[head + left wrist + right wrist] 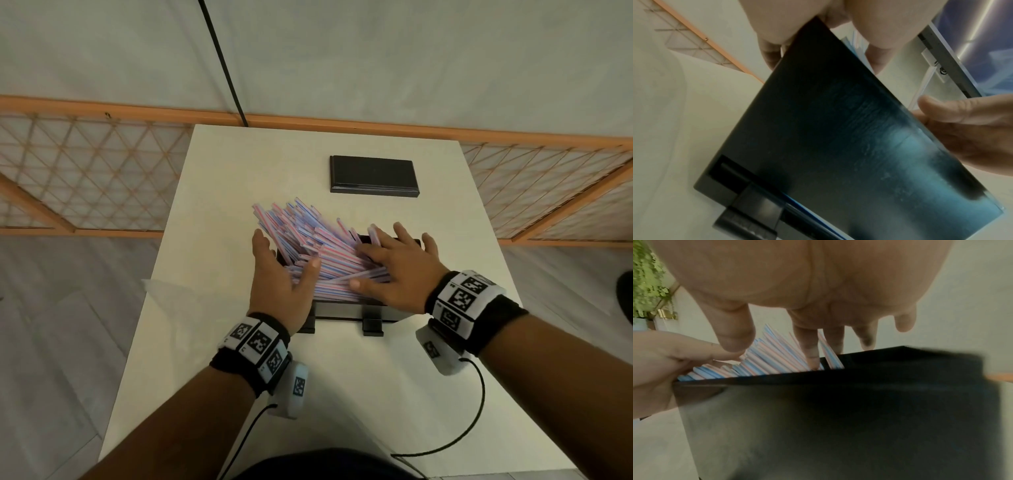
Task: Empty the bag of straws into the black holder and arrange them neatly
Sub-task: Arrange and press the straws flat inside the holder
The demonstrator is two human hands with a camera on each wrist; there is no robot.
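A heap of pink-and-blue striped straws lies askew in the black holder, fanning up and out past its far left edge. My left hand stands edge-on against the left side of the heap, fingers straight, thumb on the straws. My right hand lies flat on the right part of the heap with spread fingers. In the right wrist view the fingertips press among the straws above the holder's wall. The left wrist view shows the holder's dark side close up.
The holder's black lid lies flat farther back on the white table. A clear empty bag lies at the table's left edge. An orange lattice rail runs behind. Wrist-camera cables trail on the table's near right.
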